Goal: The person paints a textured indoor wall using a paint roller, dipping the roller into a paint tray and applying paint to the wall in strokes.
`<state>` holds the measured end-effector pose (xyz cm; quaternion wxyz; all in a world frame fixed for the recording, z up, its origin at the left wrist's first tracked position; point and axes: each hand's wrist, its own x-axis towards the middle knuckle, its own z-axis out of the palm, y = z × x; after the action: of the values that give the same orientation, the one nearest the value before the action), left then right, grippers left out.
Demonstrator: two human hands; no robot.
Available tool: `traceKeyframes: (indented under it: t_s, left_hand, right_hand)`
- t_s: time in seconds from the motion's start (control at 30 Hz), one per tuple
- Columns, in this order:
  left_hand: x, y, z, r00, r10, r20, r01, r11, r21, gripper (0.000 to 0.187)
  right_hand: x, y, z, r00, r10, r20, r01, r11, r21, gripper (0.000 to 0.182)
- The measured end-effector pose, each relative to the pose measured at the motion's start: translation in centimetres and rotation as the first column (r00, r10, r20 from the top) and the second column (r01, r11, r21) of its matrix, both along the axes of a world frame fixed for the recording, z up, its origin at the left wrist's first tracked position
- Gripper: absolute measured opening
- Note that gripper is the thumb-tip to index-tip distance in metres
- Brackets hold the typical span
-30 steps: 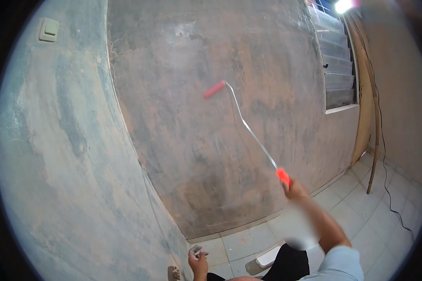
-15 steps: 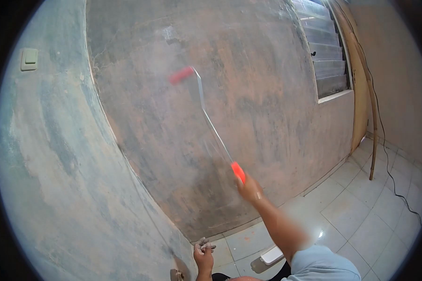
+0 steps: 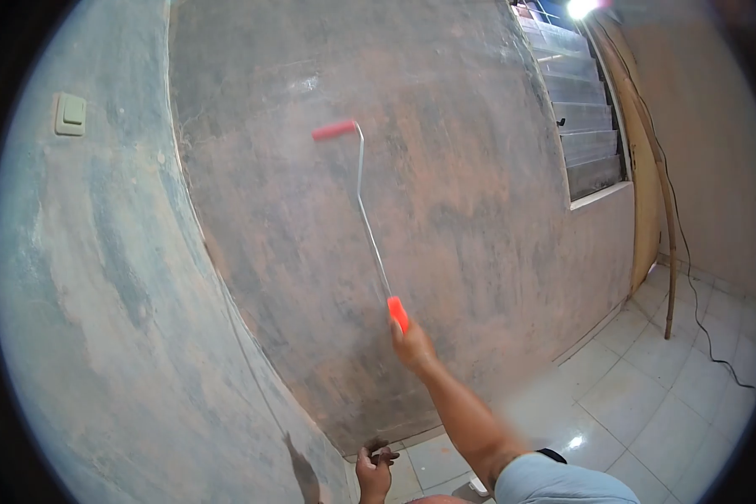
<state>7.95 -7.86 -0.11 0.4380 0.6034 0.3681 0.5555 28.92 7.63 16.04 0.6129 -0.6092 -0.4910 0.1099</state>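
My right hand [image 3: 413, 346] is closed around the orange-red handle of a paint roller [image 3: 368, 220]. Its long thin metal frame runs up to a narrow red roller sleeve [image 3: 334, 131], which lies at or very near the patchy grey-and-brown wall [image 3: 479, 252]. Whether the sleeve presses on the wall is hard to tell. Low in the view, my left hand [image 3: 374, 472] is held near the wall corner, with its fingers loosely bent and apart and nothing visible in them. A white object [image 3: 478, 486], partly hidden by my arm, shows on the floor.
A bluish-grey wall [image 3: 101, 294] with a light switch [image 3: 70, 114] stands at left. To the right are a louvred window [image 3: 588, 118], a leaning wooden pole [image 3: 670, 252] and a dark cable [image 3: 699, 311] trailing over white floor tiles [image 3: 630, 386]. A bright lamp [image 3: 581, 7] shines at the top.
The roller handle and my right hand have shifted left and slightly down, so the frame stands more upright. The sleeve is more level. The view has tilted up a little, hiding most of the white object.
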Motion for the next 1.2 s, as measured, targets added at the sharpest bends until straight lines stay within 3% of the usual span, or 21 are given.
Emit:
traceKeyframes:
  t_s: [0.13,0.17,0.23,0.27,0.33,0.43,0.5,0.6,0.7,0.73,0.83,0.97,1.0,1.07,1.1,1.13,1.2]
  left_hand:
    - [-0.4,1.0,-0.1,0.999,0.031,-0.019,-0.032,0.998,-0.048,0.033]
    - [-0.6,0.4,0.3,0.999,0.03,-0.029,-0.031,0.998,-0.053,0.033]
    - [-0.1,0.2,2.2,0.988,0.01,0.152,-0.01,1.0,0.001,0.033]
    - [-0.3,0.5,2.5,0.989,0.012,0.147,-0.013,1.0,0.008,0.033]
    - [-0.7,0.8,2.7,0.995,0.048,0.082,-0.05,0.999,0.016,0.033]
    - [-0.3,0.6,2.2,0.985,0.027,0.168,-0.025,1.0,-0.017,0.033]
    - [-0.5,1.2,0.1,0.986,0.021,0.165,-0.013,0.999,-0.05,0.033]
    - [-0.1,0.7,0.2,0.997,0.027,0.073,-0.019,0.994,-0.109,0.033]
    - [1.2,0.6,1.3,1.0,0.026,-0.005,-0.027,0.995,-0.098,0.033]
    - [1.1,0.6,1.4,0.999,0.031,-0.016,-0.032,0.996,-0.086,0.033]
    - [1.2,1.3,0.6,1.0,0.012,0.0,-0.012,0.994,-0.109,0.033]
    - [0.8,1.0,-0.2,0.998,0.027,0.049,-0.022,0.994,-0.106,0.033]
    - [0.6,1.4,-0.6,0.999,0.038,0.009,-0.038,0.995,-0.089,0.033]
    - [-0.6,0.4,-1.2,0.997,0.053,-0.058,-0.058,0.993,-0.099,0.034]
    - [-0.5,0.4,-1.0,0.997,0.059,-0.05,-0.064,0.99,-0.122,0.034]
    - [0.0,0.8,-0.6,0.997,0.066,-0.034,-0.07,0.988,-0.134,0.035]
    - [0.2,0.4,0.0,0.998,0.067,0.008,-0.065,0.988,-0.139,0.036]
  right_hand:
    - [-0.3,-1.9,-0.5,0.998,0.059,0.002,-0.059,0.997,0.045,0.049]
    - [0.1,-0.8,3.4,0.996,0.092,-0.018,-0.091,0.995,0.038,0.05]
    - [0.4,-1.9,12.8,0.969,0.199,-0.148,-0.221,0.964,-0.151,0.052]
    - [0.5,-1.6,13.0,0.967,0.203,-0.151,-0.225,0.964,-0.143,0.052]
    - [1.7,-1.3,12.4,0.998,0.042,-0.036,-0.046,0.993,-0.109,0.054]
    - [3.5,-5.2,0.5,0.994,0.01,-0.107,-0.019,0.997,-0.08,0.053]
    - [4.8,-6.3,-8.8,1.0,-0.016,-0.025,0.016,1.0,-0.002,0.05]
    - [6.6,-8.4,-2.6,0.992,0.11,-0.063,-0.117,0.986,-0.121,0.049]
    - [7.8,-5.4,9.8,0.982,0.162,-0.1,-0.167,0.985,-0.046,0.045]
    - [8.0,-3.9,11.4,0.984,0.154,-0.092,-0.156,0.987,-0.023,0.045]
    - [8.4,-3.3,7.6,0.996,0.083,-0.015,-0.084,0.987,-0.134,0.048]
    - [8.6,-5.1,-10.5,0.985,-0.055,0.164,0.069,0.994,-0.081,0.05]
    - [8.3,-6.3,-7.5,0.984,-0.055,0.168,0.07,0.994,-0.079,0.05]
    - [7.8,-7.5,-0.3,0.993,0.118,0.028,-0.117,0.993,-0.029,0.046]
    - [8.9,-4.1,2.6,0.991,0.046,0.127,-0.046,0.999,-0.001,0.045]
    - [8.8,-5.1,9.3,0.983,0.182,0.01,-0.179,0.976,-0.127,0.045]
    - [8.5,-3.5,14.2,0.989,0.145,0.021,-0.144,0.989,-0.037,0.046]
